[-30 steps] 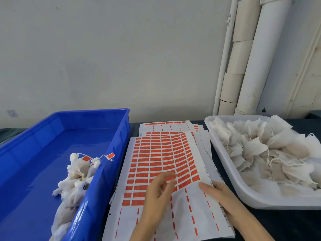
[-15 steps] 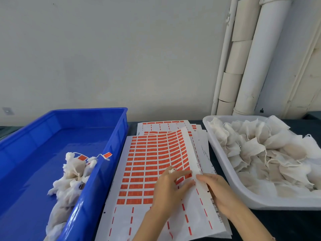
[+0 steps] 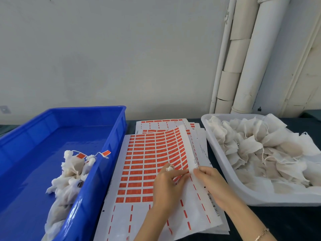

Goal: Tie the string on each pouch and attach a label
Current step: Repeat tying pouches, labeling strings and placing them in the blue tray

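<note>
A sheet of orange labels lies in the middle of the dark table on a stack of similar sheets. My left hand rests on it with a small white pouch poking out above the curled fingers, and its fingertips touch a label near the sheet's right edge. My right hand pinches that raised right edge. Tied pouches with orange labels lie in the blue bin on the left. Several untied pouches fill the white tray on the right.
More label sheets fan out behind the top one. White pipes run down the wall at the back right. The bin and the tray stand close on either side of the sheets.
Both hands have moved up and to the right along the sheet. Its right edge has lifted and curled under my right hand's pinch.
</note>
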Demonstrator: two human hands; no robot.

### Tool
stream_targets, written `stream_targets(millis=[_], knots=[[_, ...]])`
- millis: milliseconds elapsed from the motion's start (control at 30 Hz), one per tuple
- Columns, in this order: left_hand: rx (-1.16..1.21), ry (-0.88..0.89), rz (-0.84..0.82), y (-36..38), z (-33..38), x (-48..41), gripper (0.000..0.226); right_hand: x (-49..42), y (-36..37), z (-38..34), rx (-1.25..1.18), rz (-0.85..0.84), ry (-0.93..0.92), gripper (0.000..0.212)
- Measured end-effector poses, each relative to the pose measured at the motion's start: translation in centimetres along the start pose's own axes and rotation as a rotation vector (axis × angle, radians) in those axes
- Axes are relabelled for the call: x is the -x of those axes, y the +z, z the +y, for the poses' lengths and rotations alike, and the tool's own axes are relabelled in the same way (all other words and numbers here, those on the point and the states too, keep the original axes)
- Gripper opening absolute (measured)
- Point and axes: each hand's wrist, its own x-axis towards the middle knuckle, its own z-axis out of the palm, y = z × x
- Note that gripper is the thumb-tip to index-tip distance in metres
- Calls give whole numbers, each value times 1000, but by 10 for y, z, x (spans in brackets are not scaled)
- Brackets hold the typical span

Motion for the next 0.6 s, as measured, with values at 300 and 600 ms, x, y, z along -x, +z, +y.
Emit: stream_targets(millis=[300, 600], knots=[[-183, 177, 20, 1, 0, -1, 26, 3, 2, 0, 47, -5, -26, 25], [-151, 245, 17, 3, -8, 3, 28, 3, -4, -3, -71, 30, 56, 23]])
